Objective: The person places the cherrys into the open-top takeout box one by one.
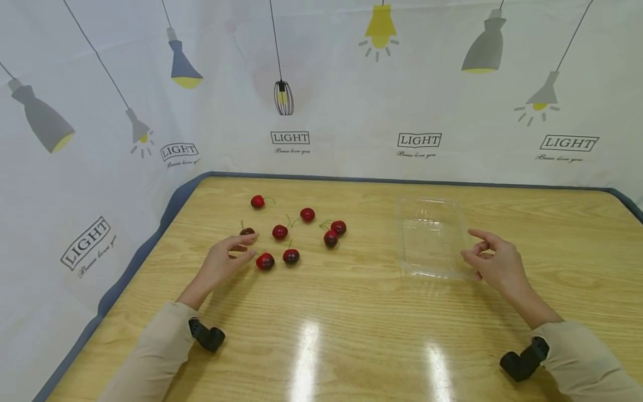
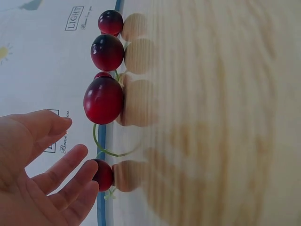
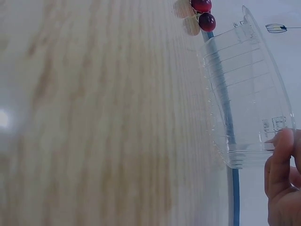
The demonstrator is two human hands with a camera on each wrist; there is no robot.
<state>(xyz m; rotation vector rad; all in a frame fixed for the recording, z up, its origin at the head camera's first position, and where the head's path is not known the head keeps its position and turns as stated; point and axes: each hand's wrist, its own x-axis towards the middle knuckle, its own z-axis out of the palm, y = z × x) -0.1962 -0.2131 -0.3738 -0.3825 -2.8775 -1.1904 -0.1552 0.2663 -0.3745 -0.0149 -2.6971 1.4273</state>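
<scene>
Several dark red cherries with green stems lie in a loose group on the left of the table. My left hand point(image 1: 227, 258) hovers at the group's left side with thumb and fingers spread apart, holding nothing. Its fingertips overlap the leftmost cherry point(image 1: 246, 231) in the head view, and the front cherry point(image 1: 265, 262) lies just beside the thumb. A clear plastic box point(image 1: 434, 273), open at the top, stands right of the cherries. At its right rim, my right hand point(image 1: 497, 262) pinches the edge between thumb and fingers, as the right wrist view point(image 3: 282, 162) also shows.
Two cherries point(image 1: 338, 227) lie close together between the group and the box. One cherry point(image 1: 258, 201) sits farthest back. A white curtain point(image 1: 341, 111) printed with lamps hangs behind and left of the wooden table point(image 1: 361, 329).
</scene>
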